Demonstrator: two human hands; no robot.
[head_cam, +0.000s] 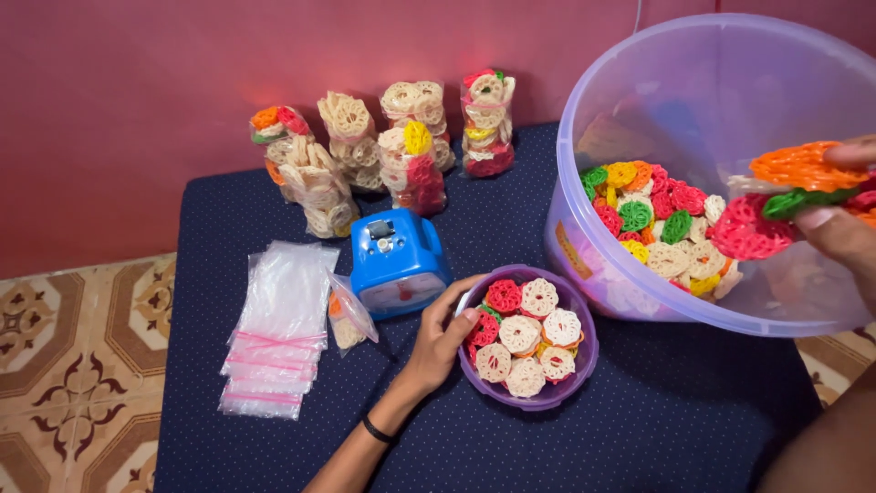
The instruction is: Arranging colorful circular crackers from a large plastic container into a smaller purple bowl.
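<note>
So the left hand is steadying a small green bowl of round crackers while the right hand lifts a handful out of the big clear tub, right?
Not quite: the head view shows the small bowl is purple, not green. The rest holds: the left hand steadies it at the rim, and the right hand lifts a handful of round crackers over the big clear tub.

A blue scale [398, 263] sits mid-cloth, and everything else reads off it. Straight behind it, four filled bags [383, 151] stand in a row against the red wall [137, 100]. Left of the scale lies a fanned stack of empty bags [278, 329]. Touching its left corner, a small part-filled bag [348, 317] leans. Beneath the scale spreads a navy dotted cloth [639, 429], and further left of it shows patterned tile floor [73, 365].
</note>
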